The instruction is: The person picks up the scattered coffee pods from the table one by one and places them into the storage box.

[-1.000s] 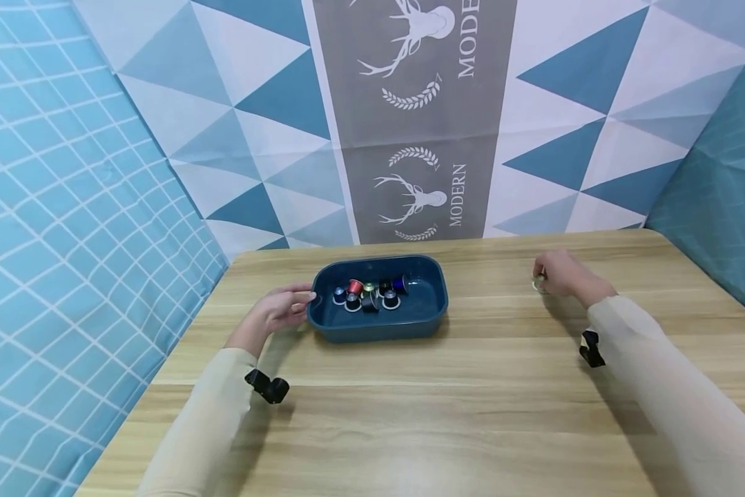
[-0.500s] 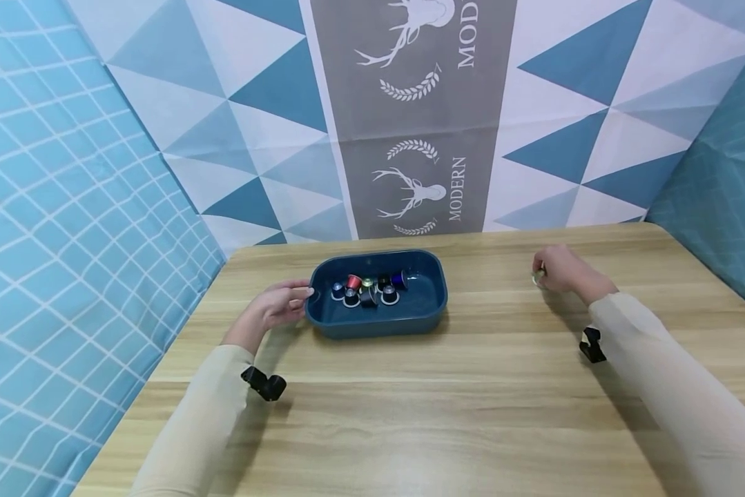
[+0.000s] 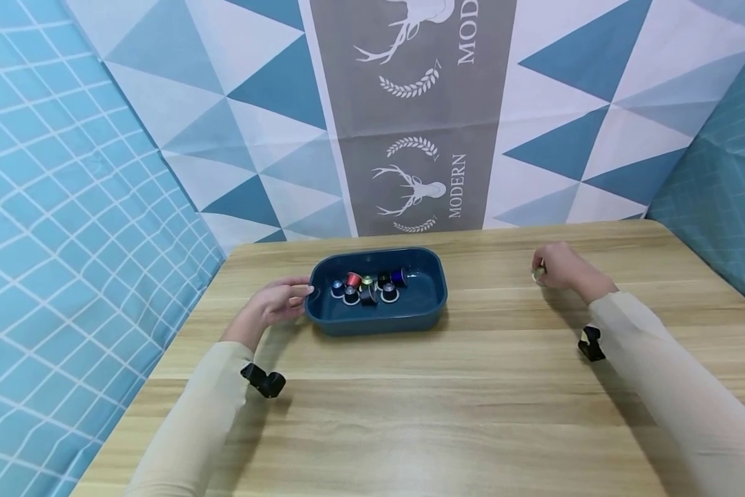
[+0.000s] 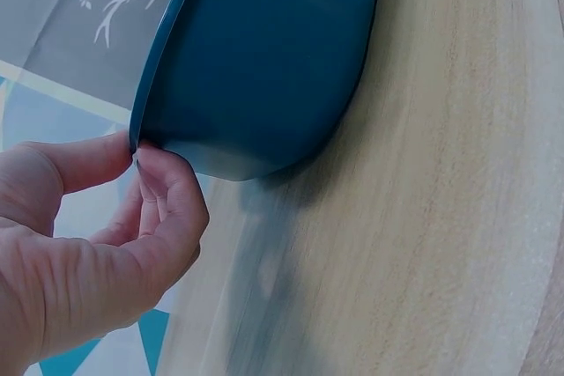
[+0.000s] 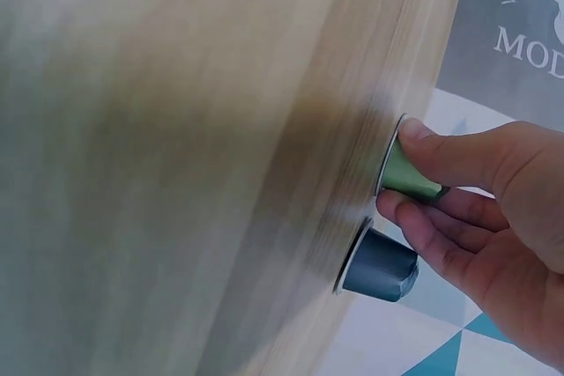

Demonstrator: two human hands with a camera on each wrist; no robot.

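Note:
My left hand (image 3: 277, 302) pinches the left end rim of a dark blue plastic tub (image 3: 381, 324), thumb on one side and fingers on the other, as the left wrist view shows. Far off to the right, my right hand (image 3: 561, 267) holds a green coffee capsule (image 5: 407, 173) between thumb and fingertips, its flat rim close against the table. Right beside it in the right wrist view stands a dark grey-blue coffee capsule (image 5: 381, 263), rim down; in the head view the hand hides it.
Several coffee capsules lie in the left and middle of the tub, among them a red capsule (image 3: 353, 279) and a deep blue capsule (image 3: 399, 277). The wooden table (image 3: 403, 414) ends at the back against a patterned cloth (image 3: 297, 117). A blue checked cloth (image 3: 55, 228) hangs on the left.
The head view has tilted slightly, so the scene sits a little higher. Both hands keep nearly the same place, the left at the tub's rim, the right at the green capsule.

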